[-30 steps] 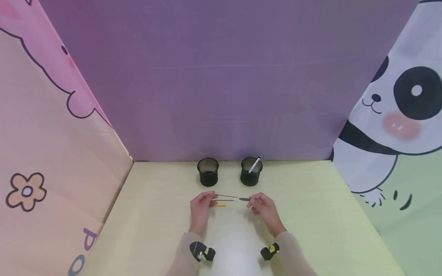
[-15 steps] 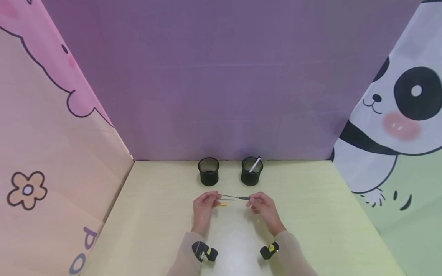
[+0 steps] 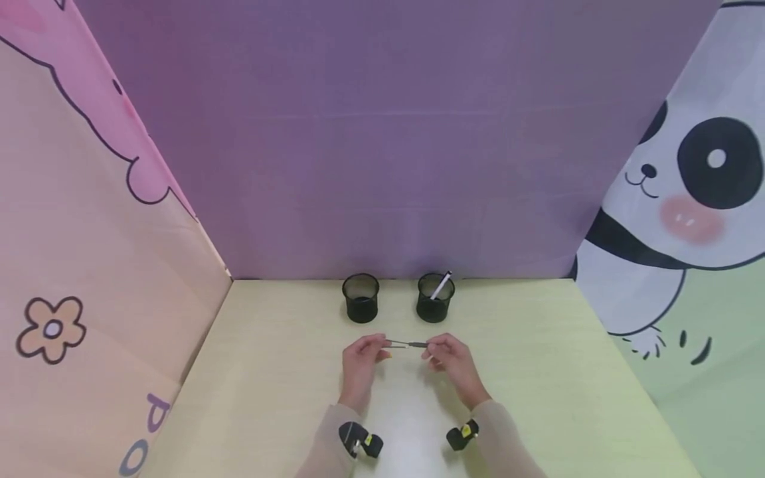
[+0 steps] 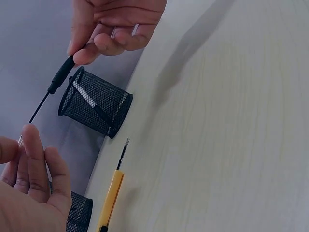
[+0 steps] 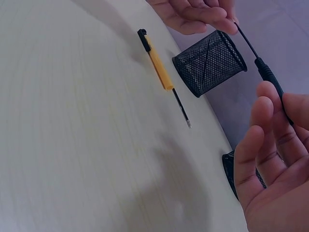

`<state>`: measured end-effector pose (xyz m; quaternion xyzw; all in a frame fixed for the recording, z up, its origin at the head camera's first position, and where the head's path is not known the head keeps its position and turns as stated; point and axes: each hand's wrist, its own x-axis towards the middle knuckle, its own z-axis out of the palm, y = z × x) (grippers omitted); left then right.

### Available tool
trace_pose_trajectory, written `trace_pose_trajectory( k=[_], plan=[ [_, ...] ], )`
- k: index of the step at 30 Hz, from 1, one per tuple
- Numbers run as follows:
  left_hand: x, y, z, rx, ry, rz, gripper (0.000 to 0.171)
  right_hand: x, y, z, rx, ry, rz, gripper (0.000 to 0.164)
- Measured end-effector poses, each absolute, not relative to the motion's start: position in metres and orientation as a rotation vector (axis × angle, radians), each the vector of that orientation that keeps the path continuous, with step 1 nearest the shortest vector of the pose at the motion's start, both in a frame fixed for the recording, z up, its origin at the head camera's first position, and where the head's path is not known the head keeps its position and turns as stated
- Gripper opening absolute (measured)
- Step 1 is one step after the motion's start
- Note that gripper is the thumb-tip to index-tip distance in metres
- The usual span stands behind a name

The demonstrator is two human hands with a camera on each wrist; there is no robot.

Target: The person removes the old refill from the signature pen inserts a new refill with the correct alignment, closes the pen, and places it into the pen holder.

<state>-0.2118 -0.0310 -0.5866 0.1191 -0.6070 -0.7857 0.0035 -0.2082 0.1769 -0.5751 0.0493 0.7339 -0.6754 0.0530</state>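
Note:
My left hand pinches the end of a thin dark pen refill between thumb and fingertips. Opposite it, my right hand holds a black ribbed pen grip by its far end. The refill runs straight into the grip's narrow end, so one line joins both hands above the table. Below them lies a yellow pen barrel with a black clip, and a second refill sticks out of its end. In the head view the left hand covers most of that barrel.
Two black mesh pen cups stand at the table's back: a left cup and a right cup with a white pen leaning in it. A purple backdrop rises right behind them. The pale table spreads to both sides.
My left hand has moved right, toward the right hand, and less of the held refill shows between them. The right hand has shifted slightly left. More of the yellow barrel is covered.

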Motion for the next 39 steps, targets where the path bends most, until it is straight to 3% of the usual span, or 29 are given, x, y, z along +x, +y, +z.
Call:
trace_pose_trajectory(
  k=[17,26,39],
  plan=[
    [-0.215,-0.026,-0.597,0.333,-1.988,-2.450,0.021,-0.214,0.173,-0.581,0.176,2.235,-2.036,0.020],
    [-0.217,-0.029,-0.599,0.283,-2.024,-2.449,0.029,-0.216,0.172,-0.583,0.201,2.260,-2.017,0.018],
    [-0.223,-0.030,-0.605,0.301,-2.080,-2.412,0.024,-0.220,0.173,-0.587,0.192,2.280,-2.011,0.023]
  ],
)
